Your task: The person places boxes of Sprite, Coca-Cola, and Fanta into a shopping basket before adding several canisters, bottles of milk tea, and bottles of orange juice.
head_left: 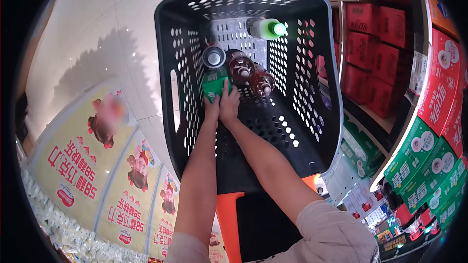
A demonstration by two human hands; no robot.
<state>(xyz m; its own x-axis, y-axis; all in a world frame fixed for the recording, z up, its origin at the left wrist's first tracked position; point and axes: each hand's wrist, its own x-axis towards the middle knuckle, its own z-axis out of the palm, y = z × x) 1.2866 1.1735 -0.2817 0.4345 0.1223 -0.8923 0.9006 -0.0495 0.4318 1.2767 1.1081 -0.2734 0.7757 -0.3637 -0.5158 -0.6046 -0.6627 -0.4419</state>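
Note:
Both arms reach down into a black perforated shopping basket [243, 178]. A green box [214, 84] with pale print is inside, against the basket's left wall. My right hand [230, 102] grips its near right side, fingers on its edge. My left hand [211, 109] is close beside it, holding the box's near end; some of its fingers are hidden. Just beyond the box stands a can [213, 57] with a silver top. To the right are two bottles of dark drink, one bottle [240, 65] touching the other bottle [262, 83]. Farther back lies a bottle with a green cap [268, 28].
Red drink cartons [373, 44] fill shelves at the right. Green cartons [414, 158] and more red cartons [441, 85] are stacked nearer. Yellow printed display panels [80, 160] stand at the left beside the pale tiled floor [97, 34]. Orange frame parts [228, 224] are below the basket.

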